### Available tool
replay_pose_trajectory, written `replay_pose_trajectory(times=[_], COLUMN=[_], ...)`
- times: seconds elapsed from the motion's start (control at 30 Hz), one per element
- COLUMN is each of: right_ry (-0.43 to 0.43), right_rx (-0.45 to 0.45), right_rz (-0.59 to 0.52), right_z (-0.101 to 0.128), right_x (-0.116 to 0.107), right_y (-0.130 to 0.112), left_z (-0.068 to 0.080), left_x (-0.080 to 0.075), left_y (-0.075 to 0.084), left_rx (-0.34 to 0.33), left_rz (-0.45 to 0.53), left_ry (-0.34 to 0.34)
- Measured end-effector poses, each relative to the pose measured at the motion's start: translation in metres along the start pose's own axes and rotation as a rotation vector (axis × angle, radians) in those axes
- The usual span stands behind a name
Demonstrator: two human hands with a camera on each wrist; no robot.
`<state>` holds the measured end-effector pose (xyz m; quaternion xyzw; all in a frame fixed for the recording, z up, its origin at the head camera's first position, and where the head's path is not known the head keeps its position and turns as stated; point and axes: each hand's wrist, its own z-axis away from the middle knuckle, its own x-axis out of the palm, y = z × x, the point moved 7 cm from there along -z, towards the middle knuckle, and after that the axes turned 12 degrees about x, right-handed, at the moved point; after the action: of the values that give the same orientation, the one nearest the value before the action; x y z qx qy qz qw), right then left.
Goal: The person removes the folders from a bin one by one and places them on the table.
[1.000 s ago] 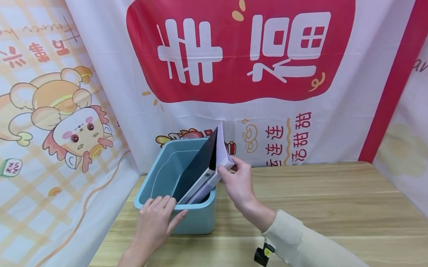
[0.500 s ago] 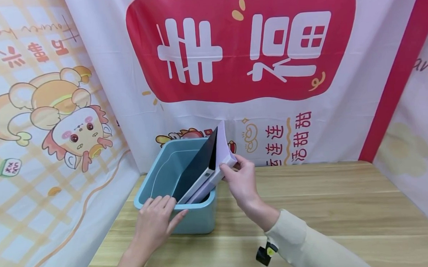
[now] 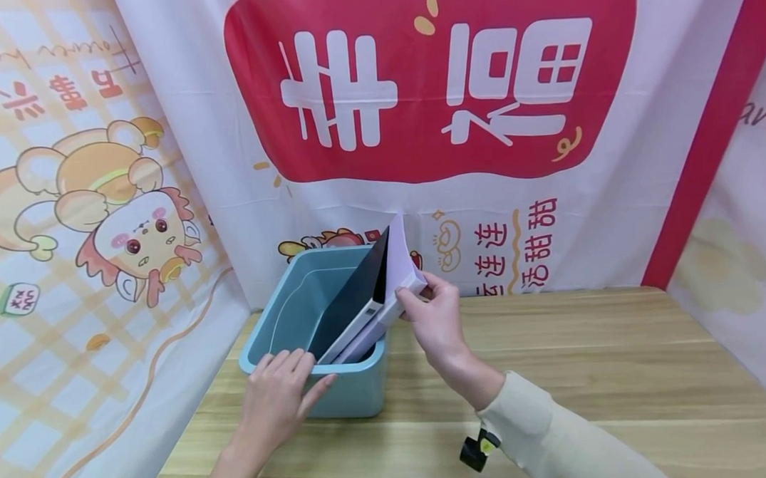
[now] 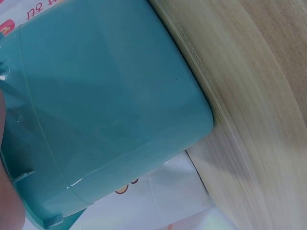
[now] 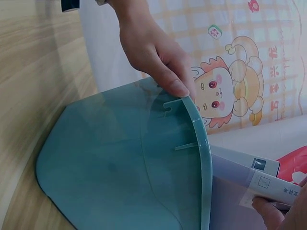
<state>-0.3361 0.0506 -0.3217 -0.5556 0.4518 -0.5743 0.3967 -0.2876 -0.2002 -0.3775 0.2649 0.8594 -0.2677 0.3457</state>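
A blue-green plastic bin (image 3: pixel 345 401) stands at the left of the table in the head view. My left hand (image 3: pixel 277 390) grips its near rim, fingers over the edge and thumb stretched along the outside. Two file folders lean to the right inside the bin: a dark one with a white spine (image 3: pixel 351 333) and a light purple one (image 3: pixel 401 256). With thumb and fingers my right hand (image 3: pixel 434 319) pinches the upper near corner of the purple folder, whose lower part is hidden in the bin. The right wrist view shows printed label text on the purple folder's spine (image 5: pixel 276 184).
The wood-grain table (image 3: pixel 588 373) extends to the right of the bin. A white cloth with a red panel (image 3: pixel 418 159) hangs behind it. On the left hangs a checked cartoon cloth (image 3: pixel 102 280). A small black device (image 3: pixel 474 452) sits at the right sleeve.
My right hand has shifted slightly to the right and drawn the purple folder's upper corner a little away from the dark folder. My left hand and the bin have stayed put.
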Motion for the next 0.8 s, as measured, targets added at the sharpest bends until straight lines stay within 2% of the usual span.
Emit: replay_pose_trajectory(times=[0.13, 0.37, 0.8], right_ry=[0.0, 0.02, 0.011], right_rx=[-0.009, -0.023, -0.022], right_rz=[-0.009, -0.001, -0.024], right_z=[-0.001, -0.004, -0.004], right_x=[-0.002, -0.005, -0.008], right_y=[-0.001, -0.005, -0.015], left_z=[0.0, -0.001, -0.001], left_x=[0.001, 0.001, 0.002], left_y=[0.0, 0.001, -0.001], left_rx=[0.0, 0.014, 0.016], left_rz=[0.002, -0.003, -0.015], left_ry=[-0.001, 0.034, 0.02])
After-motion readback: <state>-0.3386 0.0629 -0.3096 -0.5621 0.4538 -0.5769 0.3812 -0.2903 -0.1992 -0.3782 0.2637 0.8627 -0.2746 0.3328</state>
